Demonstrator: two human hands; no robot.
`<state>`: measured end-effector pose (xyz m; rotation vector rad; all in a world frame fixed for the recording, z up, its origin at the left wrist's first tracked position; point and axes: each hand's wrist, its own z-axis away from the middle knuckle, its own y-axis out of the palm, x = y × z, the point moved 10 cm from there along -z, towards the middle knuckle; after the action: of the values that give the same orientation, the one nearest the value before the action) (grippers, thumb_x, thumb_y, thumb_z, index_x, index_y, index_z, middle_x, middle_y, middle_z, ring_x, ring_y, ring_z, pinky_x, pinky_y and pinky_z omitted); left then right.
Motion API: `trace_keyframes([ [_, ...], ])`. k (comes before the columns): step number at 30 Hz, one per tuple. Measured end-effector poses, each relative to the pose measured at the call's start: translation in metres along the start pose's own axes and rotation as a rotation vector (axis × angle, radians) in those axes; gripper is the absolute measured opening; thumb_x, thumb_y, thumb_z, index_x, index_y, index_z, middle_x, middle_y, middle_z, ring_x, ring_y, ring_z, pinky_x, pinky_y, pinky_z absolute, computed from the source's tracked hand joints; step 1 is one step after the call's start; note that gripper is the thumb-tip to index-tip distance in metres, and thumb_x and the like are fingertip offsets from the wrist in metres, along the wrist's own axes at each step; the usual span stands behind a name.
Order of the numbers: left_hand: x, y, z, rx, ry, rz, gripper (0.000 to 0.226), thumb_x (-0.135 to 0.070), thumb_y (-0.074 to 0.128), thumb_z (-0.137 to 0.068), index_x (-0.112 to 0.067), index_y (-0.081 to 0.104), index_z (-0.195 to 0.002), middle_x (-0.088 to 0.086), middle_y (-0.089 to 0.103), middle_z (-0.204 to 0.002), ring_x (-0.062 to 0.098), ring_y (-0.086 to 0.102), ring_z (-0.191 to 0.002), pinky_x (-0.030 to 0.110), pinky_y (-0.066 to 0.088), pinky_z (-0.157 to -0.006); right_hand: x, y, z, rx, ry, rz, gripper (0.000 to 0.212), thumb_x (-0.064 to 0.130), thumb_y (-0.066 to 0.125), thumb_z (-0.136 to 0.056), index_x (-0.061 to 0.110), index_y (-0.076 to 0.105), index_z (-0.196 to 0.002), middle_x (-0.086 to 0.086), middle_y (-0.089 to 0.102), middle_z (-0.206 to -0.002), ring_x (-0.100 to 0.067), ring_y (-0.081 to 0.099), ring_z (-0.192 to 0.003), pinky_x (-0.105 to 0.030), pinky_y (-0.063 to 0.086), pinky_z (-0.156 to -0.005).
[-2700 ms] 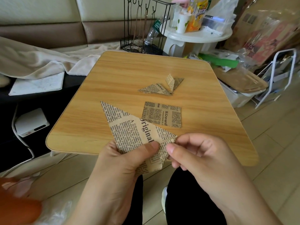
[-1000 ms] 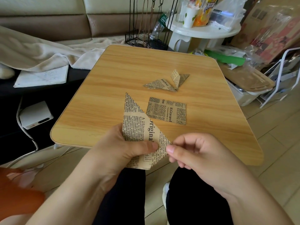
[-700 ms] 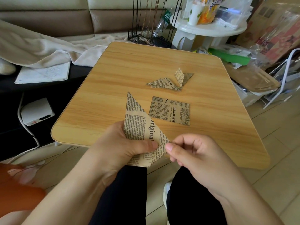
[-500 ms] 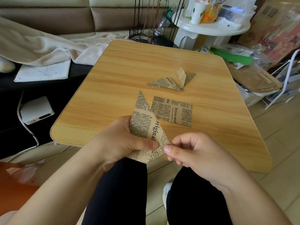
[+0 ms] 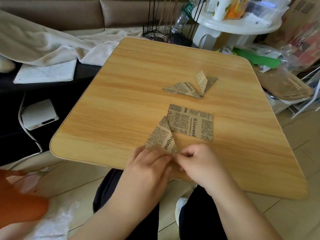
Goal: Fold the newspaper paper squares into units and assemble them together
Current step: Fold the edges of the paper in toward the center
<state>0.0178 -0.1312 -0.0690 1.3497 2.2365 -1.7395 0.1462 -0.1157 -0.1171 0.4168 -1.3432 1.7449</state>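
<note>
**Fold in hand at near table edge; two units and one square waiting**

Both hands closed on one folded sheet (image 5: 162, 137) at the near edge of the table (image 5: 121, 101). Left hand (image 5: 149, 163) curled over the sheet's lower left, fingers drawn in; right hand (image 5: 199, 161) pinched shut on the lower right corner, fingertips meeting the left's. Exact contact blurred, lower part of the sheet hidden under the hands. Visible part standing as a narrow triangle, tip pointing away and overlapping the near left corner of the flat square (image 5: 192, 123).

Held low against the tabletop, probably for a firm surface under the crease. Two-handed pinch at one corner suggestive of a small tuck or crease being set, one hand steadying while the other presses.

Flat square lying unfolded just beyond the hands, within easy reach, likely next in line. Two finished units (image 5: 188, 87) set farther back toward the middle, touching at a point, one flat and one propped up; likely parked there clear of the working area until assembly.

Judged stage: third unit partly folded, one square untouched, assembly barely started.

Risk: triangle tip over the square could drag it on any shift.
</note>
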Motion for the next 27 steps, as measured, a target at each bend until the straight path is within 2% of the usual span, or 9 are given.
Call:
trace_keyframes([
  [3, 0.003, 0.007, 0.007, 0.005, 0.012, -0.045, 0.029, -0.024, 0.05, -0.086, -0.012, 0.074, -0.095, -0.002, 0.07, -0.104, 0.019, 0.065, -0.101, 0.043, 0.047, -0.089, 0.005, -0.011, 0.005, -0.135, -0.076, 0.237, 0.036, 0.04, 0.071, -0.077, 0.005, 0.063, -0.072, 0.005, 0.05, -0.053, -0.013, 0.043, -0.05, -0.028, 0.033, -0.05],
  [6, 0.006, 0.01, 0.011, 0.018, 0.017, -0.058, 0.029, -0.026, 0.051, -0.085, -0.013, 0.074, -0.099, -0.003, 0.069, -0.108, 0.017, 0.063, -0.107, 0.046, 0.047, -0.09, 0.016, -0.028, 0.018, -0.269, -0.227, 0.244, 0.027, 0.039, 0.078, -0.072, 0.022, 0.058, -0.072, 0.011, 0.057, -0.065, -0.006, 0.054, -0.062, -0.026, 0.044, -0.06],
  [8, 0.01, 0.009, 0.011, 0.008, 0.002, -0.033, 0.029, -0.027, 0.052, -0.085, -0.014, 0.073, -0.099, -0.004, 0.069, -0.109, 0.016, 0.062, -0.109, 0.047, 0.047, -0.091, 0.027, -0.025, 0.026, -0.253, -0.455, 0.218, 0.016, 0.028, 0.076, -0.075, 0.027, 0.061, -0.079, 0.015, 0.056, -0.077, -0.004, 0.055, -0.076, -0.018, 0.045, -0.068],
  [10, 0.013, 0.009, 0.01, 0.004, -0.021, -0.011, 0.029, -0.028, 0.051, -0.084, -0.016, 0.073, -0.099, -0.006, 0.069, -0.109, 0.013, 0.06, -0.109, 0.046, 0.045, -0.093, 0.033, -0.014, 0.033, -0.191, -0.612, 0.244, 0.008, 0.027, 0.066, -0.08, 0.024, 0.068, -0.087, 0.018, 0.059, -0.091, -0.003, 0.056, -0.091, -0.02, 0.045, -0.078],
  [13, 0.016, 0.008, 0.011, -0.006, -0.04, -0.027, 0.028, -0.03, 0.051, -0.084, -0.019, 0.073, -0.097, -0.009, 0.068, -0.107, 0.01, 0.057, -0.109, 0.046, 0.037, -0.096, 0.031, -0.004, 0.038, -0.181, -0.718, 0.327, 0.023, 0.032, 0.056, -0.084, 0.019, 0.073, -0.094, 0.013, 0.063, -0.101, -0.009, 0.057, -0.098, -0.027, 0.044, -0.086],
  [16, 0.019, 0.004, 0.013, -0.044, -0.072, -0.064, 0.026, -0.031, 0.05, -0.085, -0.022, 0.073, -0.093, -0.011, 0.068, -0.106, 0.01, 0.056, -0.109, 0.048, 0.034, -0.099, 0.028, 0.001, 0.044, -0.196, -0.807, 0.409, 0.026, 0.032, 0.054, -0.088, 0.019, 0.073, -0.101, 0.012, 0.064, -0.11, -0.011, 0.055, -0.105, -0.031, 0.043, -0.089],
  [21, 0.029, -0.003, 0.015, -0.161, -0.258, -0.054, 0.023, -0.037, 0.05, -0.08, -0.028, 0.071, -0.079, -0.013, 0.065, -0.097, 0.013, 0.056, -0.099, 0.048, 0.032, -0.099, 0.029, 0.003, 0.052, -0.251, -0.861, 0.428, 0.026, 0.03, 0.054, -0.089, 0.018, 0.073, -0.102, 0.01, 0.064, -0.111, -0.013, 0.055, -0.106, -0.032, 0.041, -0.09],
  [24, 0.039, -0.002, 0.013, -0.21, -0.416, -0.024, 0.013, -0.041, 0.058, -0.068, -0.03, 0.067, -0.066, -0.012, 0.06, -0.086, 0.012, 0.05, -0.092, 0.037, 0.027, -0.095, 0.031, -0.001, 0.046, -0.27, -0.787, 0.299, 0.021, 0.029, 0.056, -0.085, 0.019, 0.074, -0.088, 0.011, 0.064, -0.096, -0.011, 0.056, -0.094, -0.036, 0.046, -0.082],
  [27, 0.049, 0.003, 0.012, -0.214, -0.559, 0.003, 0.009, -0.038, 0.069, -0.055, -0.034, 0.062, -0.058, -0.017, 0.05, -0.082, 0.01, 0.041, -0.091, 0.032, 0.021, -0.093, 0.033, -0.006, 0.032, -0.296, -0.65, 0.167, 0.019, 0.036, 0.058, -0.076, 0.024, 0.071, -0.073, 0.015, 0.058, -0.084, -0.011, 0.055, -0.086, -0.042, 0.049, -0.075],
])
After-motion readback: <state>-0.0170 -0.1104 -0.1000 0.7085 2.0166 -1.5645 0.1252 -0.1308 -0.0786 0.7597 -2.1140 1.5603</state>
